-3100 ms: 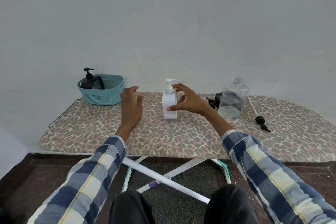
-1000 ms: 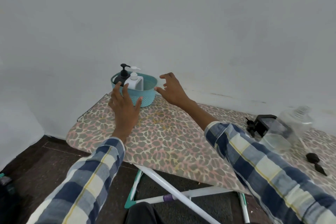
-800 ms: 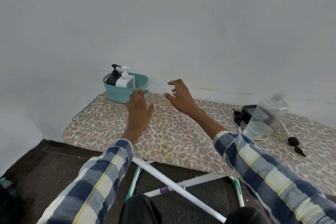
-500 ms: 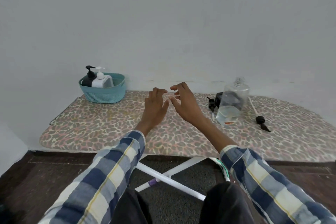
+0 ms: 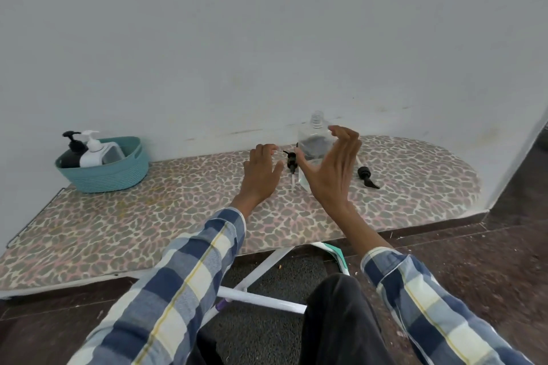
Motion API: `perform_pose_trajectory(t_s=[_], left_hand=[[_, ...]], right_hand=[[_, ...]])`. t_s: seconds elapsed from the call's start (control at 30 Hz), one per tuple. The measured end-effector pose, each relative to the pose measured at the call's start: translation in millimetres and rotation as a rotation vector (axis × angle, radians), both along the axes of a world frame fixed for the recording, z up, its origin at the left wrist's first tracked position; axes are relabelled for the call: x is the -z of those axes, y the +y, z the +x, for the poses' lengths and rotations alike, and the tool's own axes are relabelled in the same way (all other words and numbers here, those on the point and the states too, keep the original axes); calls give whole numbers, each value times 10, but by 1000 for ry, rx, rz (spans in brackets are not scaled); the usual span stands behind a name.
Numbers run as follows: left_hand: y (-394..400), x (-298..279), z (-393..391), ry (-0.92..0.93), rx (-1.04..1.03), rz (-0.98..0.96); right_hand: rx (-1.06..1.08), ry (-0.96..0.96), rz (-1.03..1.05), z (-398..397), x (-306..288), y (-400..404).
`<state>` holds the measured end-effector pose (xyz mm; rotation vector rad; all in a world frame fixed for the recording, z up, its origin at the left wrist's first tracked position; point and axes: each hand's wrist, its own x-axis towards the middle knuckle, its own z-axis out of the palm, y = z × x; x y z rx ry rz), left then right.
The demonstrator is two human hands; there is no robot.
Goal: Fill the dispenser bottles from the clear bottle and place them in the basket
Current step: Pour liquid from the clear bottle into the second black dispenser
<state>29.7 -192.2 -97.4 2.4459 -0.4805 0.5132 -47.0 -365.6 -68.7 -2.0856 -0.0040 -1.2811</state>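
Two dispenser bottles stand in the basket at the board's far left corner. Right hand, fingers spread, fronts the clear bottle; left hand spread beside a loose pump.

Both arms extend forward from the lower edge of the view, each in a blue, white and yellow plaid sleeve ending short of the wrist. The left hand is held palm down with the fingers loosely curled and the thumb spread to the right, holding nothing. The right hand is raised higher and turned on edge, palm facing left, with the fingers arched forward over the thumb in a wide C-shaped span; it holds nothing, and the two hands are near each other but not touching.
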Motion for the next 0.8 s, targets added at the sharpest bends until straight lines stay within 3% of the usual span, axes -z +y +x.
perform_pose_trajectory(t_s=[0.27, 0.53, 0.67, 0.8], left_hand=[[-369, -108, 124, 13, 14, 77], [-568, -226, 355, 189, -58, 182], [-735, -210, 540, 340, -47, 269], [-833, -221, 702, 424, -65, 304]], right_hand=[[-1, 311, 134, 249, 387, -163], [121, 285, 197, 311, 447, -216], [194, 352, 240, 328, 449, -239], [124, 449, 233, 356, 477, -233]])
